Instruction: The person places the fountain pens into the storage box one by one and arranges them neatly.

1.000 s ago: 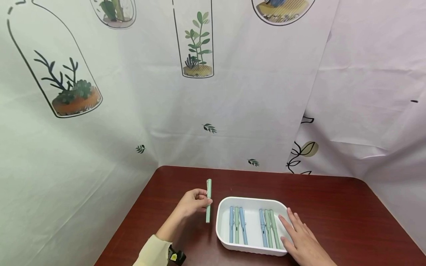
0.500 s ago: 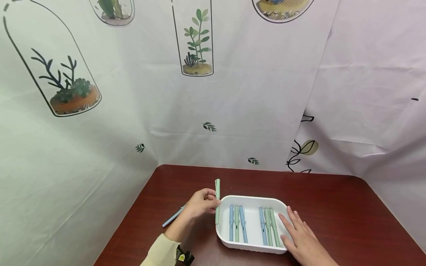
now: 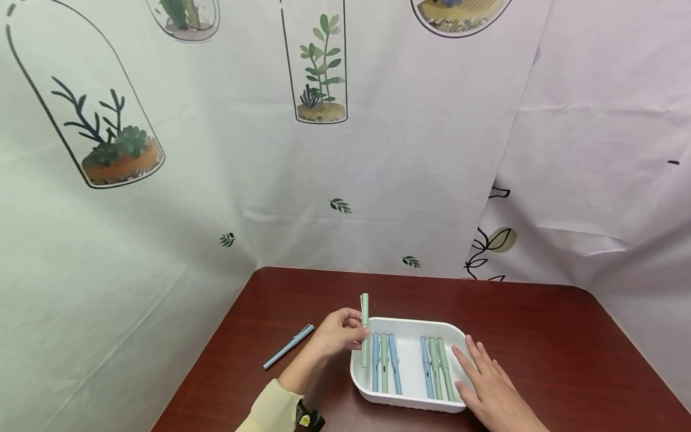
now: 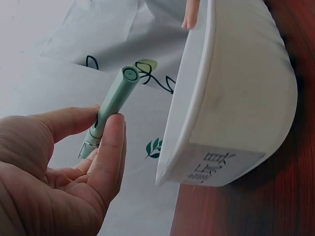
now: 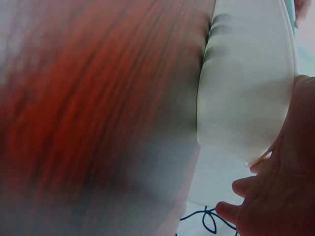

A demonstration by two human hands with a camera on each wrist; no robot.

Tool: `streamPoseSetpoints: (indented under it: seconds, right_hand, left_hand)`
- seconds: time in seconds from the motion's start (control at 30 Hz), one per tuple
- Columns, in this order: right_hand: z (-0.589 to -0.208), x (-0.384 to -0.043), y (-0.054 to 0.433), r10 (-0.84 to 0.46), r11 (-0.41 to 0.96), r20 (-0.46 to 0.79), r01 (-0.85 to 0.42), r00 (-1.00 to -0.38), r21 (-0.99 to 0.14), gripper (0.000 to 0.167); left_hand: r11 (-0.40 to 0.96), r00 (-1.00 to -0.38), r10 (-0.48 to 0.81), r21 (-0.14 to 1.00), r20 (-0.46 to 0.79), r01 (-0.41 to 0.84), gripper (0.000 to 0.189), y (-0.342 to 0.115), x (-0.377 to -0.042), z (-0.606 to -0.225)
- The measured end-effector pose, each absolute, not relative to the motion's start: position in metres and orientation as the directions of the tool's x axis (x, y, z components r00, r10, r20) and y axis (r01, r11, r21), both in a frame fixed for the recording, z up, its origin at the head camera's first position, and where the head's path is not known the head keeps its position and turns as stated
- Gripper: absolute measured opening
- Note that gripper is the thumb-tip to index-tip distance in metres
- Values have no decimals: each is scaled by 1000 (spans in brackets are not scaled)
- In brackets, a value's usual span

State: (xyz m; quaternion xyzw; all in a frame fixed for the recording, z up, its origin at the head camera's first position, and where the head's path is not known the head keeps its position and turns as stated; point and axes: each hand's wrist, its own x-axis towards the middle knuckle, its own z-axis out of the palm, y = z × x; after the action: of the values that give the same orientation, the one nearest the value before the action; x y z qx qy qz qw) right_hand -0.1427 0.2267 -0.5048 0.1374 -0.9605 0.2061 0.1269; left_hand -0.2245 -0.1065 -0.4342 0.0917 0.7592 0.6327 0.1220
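Note:
My left hand pinches a light green pen between thumb and fingers. The pen stands nearly upright over the left end of a white plastic tray. In the left wrist view the same green pen points one end towards the camera, apart from the tray wall. Inside the tray lie two groups of pens: blue, green and blue at left, blue and two green at right. My right hand rests at the tray's right rim, fingers extended.
On the dark red table, left of the tray, a blue pen lies slanted near my left forearm. A white cloth printed with plants hangs behind the table. A dark band is around my left wrist.
My left hand has carried the green pen rightwards, from beside the tray to over its left end. The blue pen on the table has come into view. My right hand stays at the rim.

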Motion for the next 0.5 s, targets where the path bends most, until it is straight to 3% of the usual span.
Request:
streamPoseSetpoints:
  seconds: [0.5]
  right_hand:
    - [-503,-142,229,-216,891,284,-308,-934,-334,61]
  left_hand:
    - [161,-942,326,987,-78,-26,36,-75,-220,-439]
